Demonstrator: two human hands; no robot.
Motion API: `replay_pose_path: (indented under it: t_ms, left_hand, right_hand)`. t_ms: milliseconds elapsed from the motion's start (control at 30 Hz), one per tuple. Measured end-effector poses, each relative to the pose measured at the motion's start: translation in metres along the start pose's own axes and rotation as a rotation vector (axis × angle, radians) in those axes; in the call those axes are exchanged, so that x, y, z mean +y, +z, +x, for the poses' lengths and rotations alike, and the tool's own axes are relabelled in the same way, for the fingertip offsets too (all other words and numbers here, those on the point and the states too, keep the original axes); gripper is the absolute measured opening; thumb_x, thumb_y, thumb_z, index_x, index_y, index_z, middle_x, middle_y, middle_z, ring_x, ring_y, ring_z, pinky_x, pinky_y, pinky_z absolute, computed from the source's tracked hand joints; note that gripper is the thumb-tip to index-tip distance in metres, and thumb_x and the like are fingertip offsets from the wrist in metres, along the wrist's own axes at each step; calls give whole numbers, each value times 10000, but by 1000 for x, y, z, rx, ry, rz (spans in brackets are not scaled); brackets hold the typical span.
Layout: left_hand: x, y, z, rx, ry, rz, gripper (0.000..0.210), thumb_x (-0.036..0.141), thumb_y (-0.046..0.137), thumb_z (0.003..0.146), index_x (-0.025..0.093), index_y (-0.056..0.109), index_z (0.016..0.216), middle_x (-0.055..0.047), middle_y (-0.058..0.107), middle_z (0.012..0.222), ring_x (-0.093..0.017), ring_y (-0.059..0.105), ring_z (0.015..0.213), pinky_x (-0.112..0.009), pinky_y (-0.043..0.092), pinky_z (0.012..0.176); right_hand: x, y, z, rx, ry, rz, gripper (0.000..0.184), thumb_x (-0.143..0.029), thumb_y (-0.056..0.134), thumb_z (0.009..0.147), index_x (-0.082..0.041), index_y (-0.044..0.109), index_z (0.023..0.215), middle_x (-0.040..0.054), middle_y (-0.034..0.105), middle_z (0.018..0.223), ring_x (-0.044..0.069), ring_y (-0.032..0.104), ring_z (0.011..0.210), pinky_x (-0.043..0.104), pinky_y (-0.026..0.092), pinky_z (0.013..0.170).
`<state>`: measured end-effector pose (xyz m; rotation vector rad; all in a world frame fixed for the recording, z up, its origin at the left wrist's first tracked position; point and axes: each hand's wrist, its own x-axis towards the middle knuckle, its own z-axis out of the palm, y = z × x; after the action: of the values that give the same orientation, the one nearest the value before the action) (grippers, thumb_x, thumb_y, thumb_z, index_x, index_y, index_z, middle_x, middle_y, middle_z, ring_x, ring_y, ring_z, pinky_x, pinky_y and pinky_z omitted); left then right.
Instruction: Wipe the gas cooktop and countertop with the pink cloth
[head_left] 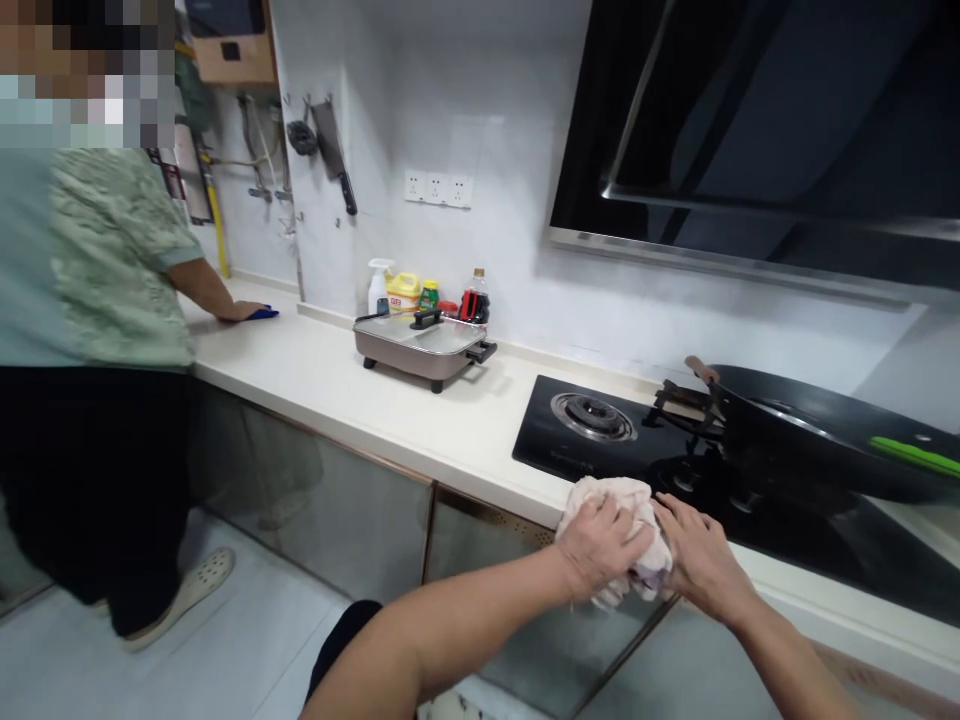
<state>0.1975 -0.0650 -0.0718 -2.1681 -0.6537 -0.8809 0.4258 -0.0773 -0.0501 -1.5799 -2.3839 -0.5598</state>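
Note:
A crumpled pale pink cloth (613, 491) is bunched up at the front edge of the counter, just before the gas hob (547, 440). My left hand (604, 545) grips it from above, fingers curled into the folds. On the cloth's right side, my right hand (697, 550) holds it with the fingers bent over toward the hob; its thumb is partly hidden. Right of my hands, a big black wok (787, 450) with a wooden handle sits on the hob. The left burner (592, 415) is bare.
An electric pan (420, 345) with a glass lid stands on the white counter (315, 360), bottles (405, 290) behind it. At left another person (112, 260) presses a blue cloth (262, 312) on the counter. A range hood (750, 130) overhangs the hob. A cleaver (330, 145) hangs on the wall.

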Motion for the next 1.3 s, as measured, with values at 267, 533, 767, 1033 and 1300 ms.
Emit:
replay_pose_path:
  t_ms: [267, 533, 767, 1033, 1300]
  left_hand:
    - [-100, -35, -85, 57, -26, -48, 518, 578, 432, 1036, 224, 632, 1356, -135, 702, 1236, -305, 606, 1150, -546, 413, 1107]
    - [-240, -105, -192, -76, -109, 78, 721, 768, 355, 975, 211, 640, 1332, -154, 690, 1231, -335, 569, 1196, -581, 338, 1152]
    - [-298, -154, -227, -363, -424, -2, 639, 702, 722, 759, 269, 679, 1227, -135, 665, 1296, -381, 516, 1264, -611, 249, 1199]
    - [-277, -148, -206, -405, -440, 4, 735, 845, 587, 787, 232, 702, 1176, -152, 659, 1157, -362, 525, 1095, -564, 357, 1068]
    - [-177, -73, -150, -272, -132, 125, 842, 843, 610, 804, 186, 643, 1330, -168, 656, 1255, -378, 536, 1167, -570, 373, 1024]
  right_hand:
    - [-9, -3, 4, -54, 78, 3, 883, -479, 694, 722, -201, 488, 1534, 189, 493, 1579, 357, 436, 1469, 517, 334, 1164]
    - [-11, -5, 7, -70, 89, 17, 882, -478, 680, 713, -209, 502, 1534, 184, 499, 1579, 349, 444, 1470, 509, 328, 1169]
    - [-5, 12, 6, 7, 76, 28, 853, -467, 671, 696, -223, 524, 1501, 196, 537, 1543, 388, 489, 1430, 544, 362, 1134]
    - [5, 20, 4, 9, 60, 46, 825, -489, 633, 681, -222, 549, 1457, 214, 558, 1514, 425, 526, 1389, 595, 388, 1097]
    - [29, 46, -1, 100, 17, 68, 803, -571, 593, 699, -215, 598, 1418, 211, 601, 1457, 441, 568, 1328, 612, 437, 1039]
